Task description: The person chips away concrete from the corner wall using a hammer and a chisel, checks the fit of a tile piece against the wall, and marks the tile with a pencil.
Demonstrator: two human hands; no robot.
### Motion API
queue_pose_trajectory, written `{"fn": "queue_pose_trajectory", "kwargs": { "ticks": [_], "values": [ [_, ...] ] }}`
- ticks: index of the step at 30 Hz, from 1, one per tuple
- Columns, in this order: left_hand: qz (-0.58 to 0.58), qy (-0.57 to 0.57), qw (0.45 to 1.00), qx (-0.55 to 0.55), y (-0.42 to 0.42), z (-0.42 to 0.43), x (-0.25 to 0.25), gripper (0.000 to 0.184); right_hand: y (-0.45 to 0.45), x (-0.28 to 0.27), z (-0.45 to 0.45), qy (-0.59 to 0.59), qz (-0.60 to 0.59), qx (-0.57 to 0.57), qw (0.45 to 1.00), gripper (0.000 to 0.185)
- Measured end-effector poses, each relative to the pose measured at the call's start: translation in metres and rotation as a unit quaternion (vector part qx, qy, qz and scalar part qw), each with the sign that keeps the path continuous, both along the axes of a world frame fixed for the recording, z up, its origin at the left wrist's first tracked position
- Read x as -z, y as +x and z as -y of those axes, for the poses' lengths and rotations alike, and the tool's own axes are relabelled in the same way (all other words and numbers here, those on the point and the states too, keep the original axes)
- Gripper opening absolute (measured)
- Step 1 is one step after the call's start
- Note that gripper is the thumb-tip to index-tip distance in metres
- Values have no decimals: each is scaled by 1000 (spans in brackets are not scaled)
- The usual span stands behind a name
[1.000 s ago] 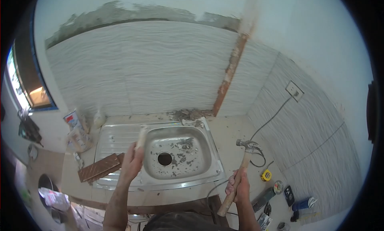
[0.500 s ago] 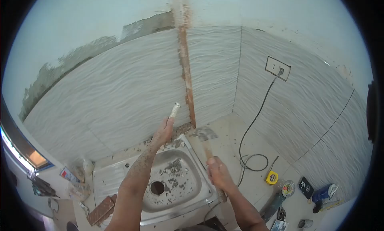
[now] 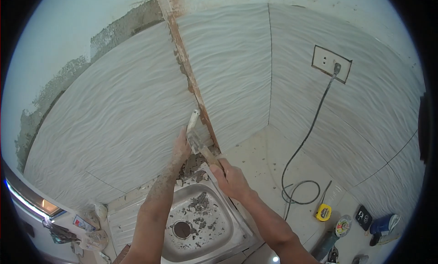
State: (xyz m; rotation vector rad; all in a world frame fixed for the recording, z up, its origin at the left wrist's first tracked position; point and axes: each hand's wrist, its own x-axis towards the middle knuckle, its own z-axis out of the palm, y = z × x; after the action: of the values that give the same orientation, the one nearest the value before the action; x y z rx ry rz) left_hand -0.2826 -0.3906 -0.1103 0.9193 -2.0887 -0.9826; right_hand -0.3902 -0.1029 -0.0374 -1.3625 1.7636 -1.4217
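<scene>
While the right hand gripped a claw hammer, the left hand clasped a whitish rod near the tiled wall.

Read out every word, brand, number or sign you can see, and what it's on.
No text is legible.
Yellow tape measure: label too small to read.
Grinder disc: label too blurred to read.
Printed packet: print too blurred to read.
Flat black item: white marks, unreadable.

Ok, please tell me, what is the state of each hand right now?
Left hand: closed around a pale stick-like tool.
Right hand: closed, holding the hammer by its handle.
</scene>
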Motion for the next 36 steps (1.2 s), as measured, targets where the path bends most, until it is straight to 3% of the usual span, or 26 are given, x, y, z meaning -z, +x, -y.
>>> {"fn": "queue_pose_trajectory", "kwargs": {
  "ticks": [2, 6, 8, 12, 17, 20, 22, 24, 26, 31, 35, 36],
  "values": [
    [32, -190, 981, 9, 3, -32, -31, 28, -3, 2, 12, -1, -4, 6, 1000, 45],
    [68, -114, 991, -10, -2, -40, -39, 30, -3, 7, 37, -71, -24, 41, 996, 42],
    [146, -139, 979, -33, -3, -27, -31, 35, -6, 8, 49, -89, -36, 53, 994, 40],
    [152, -125, 980, -20, -3, -24, -33, 41, -11, 23, 69, -102, -58, 82, 990, 37],
    [195, -209, 958, -34, 0, -14, -26, 37, -10, 19, 66, -129, -65, 99, 985, 36],
    [162, -142, 976, -24, -3, -26, -40, 38, -10, 19, 64, -137, -70, 97, 983, 37],
    [161, -151, 975, -24, -4, -36, -48, 39, -14, 19, 69, -61, -33, 97, 993, 39],
    [154, -164, 974, -29, -5, -29, -46, 40, -10, 18, 65, -94, -40, 99, 990, 39],
    [123, -308, 943, -33, -3, -20, -30, 37, -8, 19, 61, -115, -43, 97, 988, 39],
    [135, -229, 964, -25, -6, -23, -43, 36, -6, 23, 68, -59, -45, 104, 992, 39],
    [115, -226, 967, -34, 26, 38, 31, 42, 5, 9, 50, -102, -50, 80, 990, 38],
    [118, -224, 967, -32, 23, 27, 19, 42, 6, 6, 50, -98, -46, 62, 992, 39]
  ]
}}
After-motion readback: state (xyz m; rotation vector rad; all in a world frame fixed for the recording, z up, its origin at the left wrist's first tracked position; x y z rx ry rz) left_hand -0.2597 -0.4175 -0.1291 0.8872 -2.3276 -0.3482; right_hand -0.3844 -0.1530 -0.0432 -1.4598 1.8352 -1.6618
